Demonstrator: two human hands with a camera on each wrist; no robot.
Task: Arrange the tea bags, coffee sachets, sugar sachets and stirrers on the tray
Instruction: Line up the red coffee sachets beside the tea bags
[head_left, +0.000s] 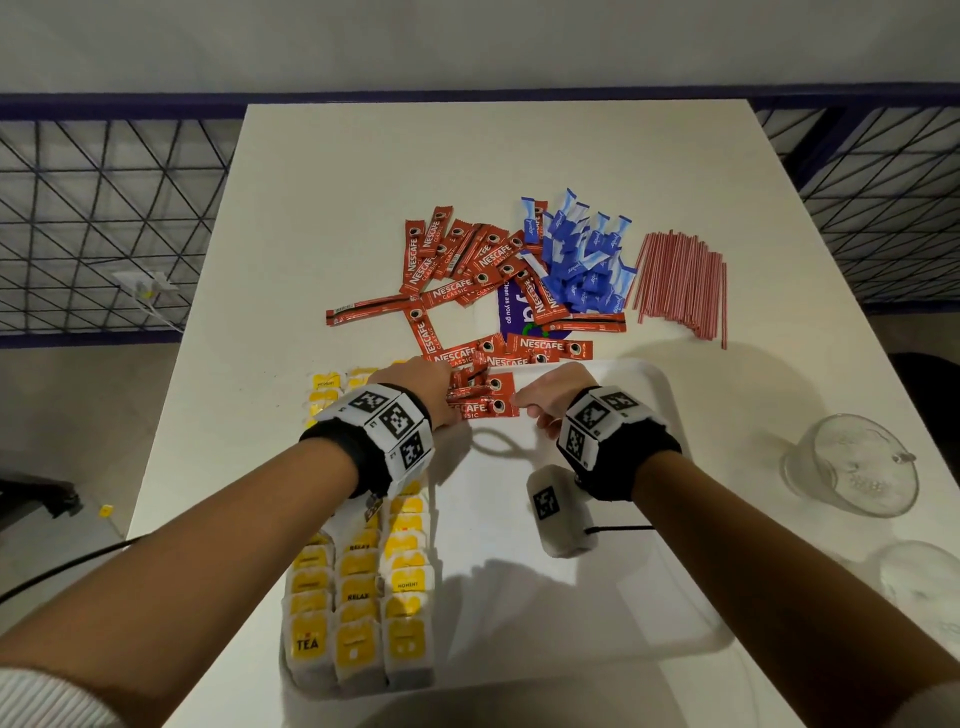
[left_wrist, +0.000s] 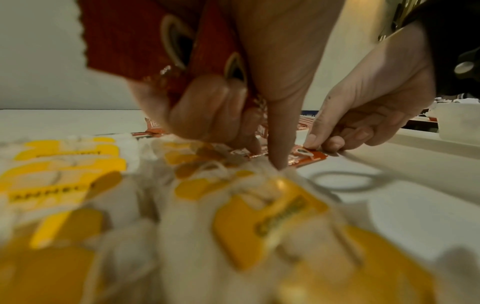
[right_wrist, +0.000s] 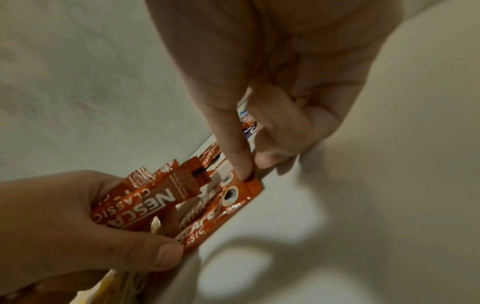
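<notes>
My left hand grips a bunch of red coffee sachets over the far part of the white tray. My right hand pinches the right end of the lowest sachet, which lies flat on the tray. Yellow tea bags stand in rows along the tray's left side. More loose coffee sachets lie scattered on the table beyond the tray. Blue sugar sachets are heaped to their right. Red stirrers lie in a fan further right.
Two clear glass cups stand on the table right of the tray. A purple sticker shows under the loose sachets. A wire fence runs behind the table on both sides.
</notes>
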